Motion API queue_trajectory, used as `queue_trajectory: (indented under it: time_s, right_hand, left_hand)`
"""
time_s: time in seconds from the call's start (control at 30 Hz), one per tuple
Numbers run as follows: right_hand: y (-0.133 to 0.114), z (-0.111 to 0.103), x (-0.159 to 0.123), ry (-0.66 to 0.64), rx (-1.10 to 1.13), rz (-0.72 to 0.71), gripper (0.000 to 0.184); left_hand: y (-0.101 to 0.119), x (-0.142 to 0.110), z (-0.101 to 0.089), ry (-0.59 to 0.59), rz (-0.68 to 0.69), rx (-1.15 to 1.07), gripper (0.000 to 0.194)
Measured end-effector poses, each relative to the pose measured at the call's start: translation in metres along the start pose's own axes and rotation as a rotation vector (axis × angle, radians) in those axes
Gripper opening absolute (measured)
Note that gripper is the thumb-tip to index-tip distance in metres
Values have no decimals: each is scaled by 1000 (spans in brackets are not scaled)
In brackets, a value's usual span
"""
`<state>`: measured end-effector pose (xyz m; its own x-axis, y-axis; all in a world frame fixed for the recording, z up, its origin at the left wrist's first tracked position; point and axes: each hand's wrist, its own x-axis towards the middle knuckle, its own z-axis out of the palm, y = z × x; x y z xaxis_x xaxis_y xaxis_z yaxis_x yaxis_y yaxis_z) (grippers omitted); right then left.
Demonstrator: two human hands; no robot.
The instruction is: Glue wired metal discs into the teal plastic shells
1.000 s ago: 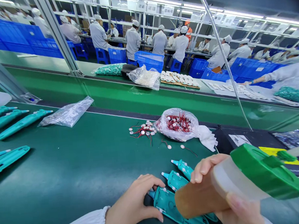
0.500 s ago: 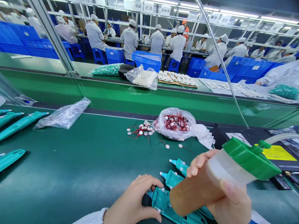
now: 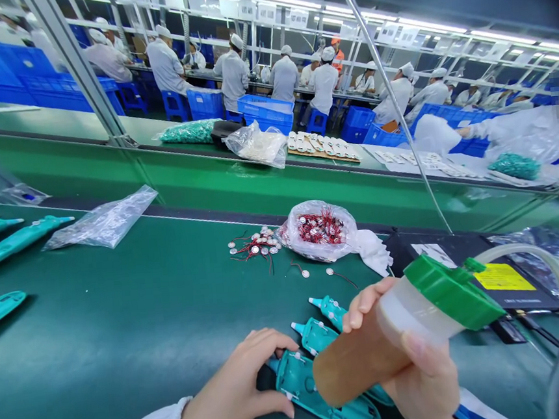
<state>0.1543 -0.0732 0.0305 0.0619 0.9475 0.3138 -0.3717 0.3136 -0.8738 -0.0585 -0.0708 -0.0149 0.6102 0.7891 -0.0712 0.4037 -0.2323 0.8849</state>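
Observation:
My right hand [image 3: 423, 370] is wrapped round a squeeze bottle [image 3: 365, 352] of brown liquid with a green cap [image 3: 453, 292] and a clear hose. The bottle tilts, its base over a teal plastic shell [image 3: 301, 380] lying open side up. At the shell's narrow end, my left hand [image 3: 240, 382] holds it between thumb and fingers. Two more teal shells, one of them this shell [image 3: 318, 333], lie just beyond, partly hidden by the bottle and my right hand.
Behind the shells sits a plastic bag [image 3: 307, 253] of small discs with red wires, with loose discs [image 3: 262, 240] beside it. More teal housings [image 3: 22, 242] and a clear bag [image 3: 107, 218] lie left. A black box [image 3: 500, 275] stands right. Co-workers sit beyond the green partition [image 3: 198, 177].
The view has shifted slightly, so most things sit further left. Both hands keep their grip, and the bottle stays tilted over the shell. At far right, a co-worker's arm has moved.

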Motion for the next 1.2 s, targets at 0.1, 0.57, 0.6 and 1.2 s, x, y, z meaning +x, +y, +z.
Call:
queue_trajectory:
  time_s: [0.1, 0.57, 0.6, 1.2]
  right_hand:
    - [-1, -2, 0, 13, -14, 3, 32]
    - [-6, -7, 2, 33, -63, -20, 33]
    - [-6, -6, 2, 32, -64, -19, 32]
    - [-38, -30, 37, 827, 348, 39, 29]
  left_hand:
    - [-1, 0, 0, -1, 4, 5, 54]
    - [-1, 1, -1, -6, 5, 0, 54]
    - [-1, 0, -1, -5, 4, -2, 54]
    - [-3, -2, 0, 30, -22, 11, 58]
